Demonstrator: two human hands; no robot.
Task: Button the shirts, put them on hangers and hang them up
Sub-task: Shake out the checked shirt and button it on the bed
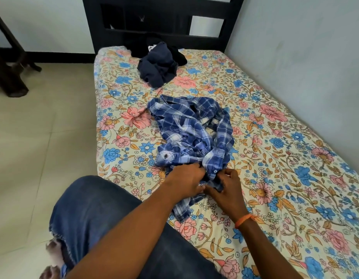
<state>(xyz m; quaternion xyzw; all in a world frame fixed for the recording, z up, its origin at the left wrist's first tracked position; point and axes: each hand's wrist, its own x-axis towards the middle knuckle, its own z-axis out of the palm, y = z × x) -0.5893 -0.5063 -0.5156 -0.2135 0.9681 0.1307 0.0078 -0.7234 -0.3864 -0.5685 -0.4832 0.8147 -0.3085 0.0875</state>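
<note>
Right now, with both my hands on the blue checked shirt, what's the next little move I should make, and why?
Probably push the white button through its hole. Your left hand and right hand both pinch the near end of the blue checked shirt, which lies crumpled and looks unfastened on the bed. No hanger is in view, so buttoning comes first.

No legible txt, labels, brands or nos. anywhere.

Bed (275, 178) covered with a floral sheet, set against the wall, dark headboard (160, 35) at far end. Crumpled blue plaid shirt (192, 129) lies mid-bed. Heap of dark navy clothes (158, 67) lies near the headboard, apart from the shirt.
</note>
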